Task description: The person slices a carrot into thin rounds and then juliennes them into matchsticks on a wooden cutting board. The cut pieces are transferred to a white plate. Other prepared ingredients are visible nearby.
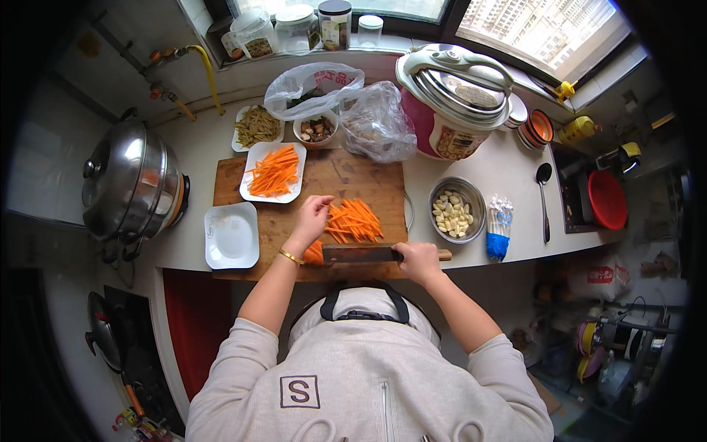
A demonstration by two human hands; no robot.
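Note:
My right hand (418, 259) grips the wooden handle of a cleaver (356, 253). Its dark blade lies level across the front of a wooden cutting board (342, 171). Left of the blade tip is an orange piece of carrot (314, 253), partly hidden by my left wrist. My left hand (312, 216), fingers bent, is over the board at the left edge of a pile of carrot strips (356, 220); whether it pinches anything is hidden. A square white plate (299, 185) of carrot strips rests on the board's far left part. Another white plate (232, 235) overlaps its left edge.
A metal bowl of peeled garlic cloves (453, 215) stands right of the board, beside a blue-and-white packet (500, 226) and a spoon (545, 201). Behind are plastic bags (378, 121) and an electric pressure cooker (455, 105). A steamer pot (132, 177) stands left.

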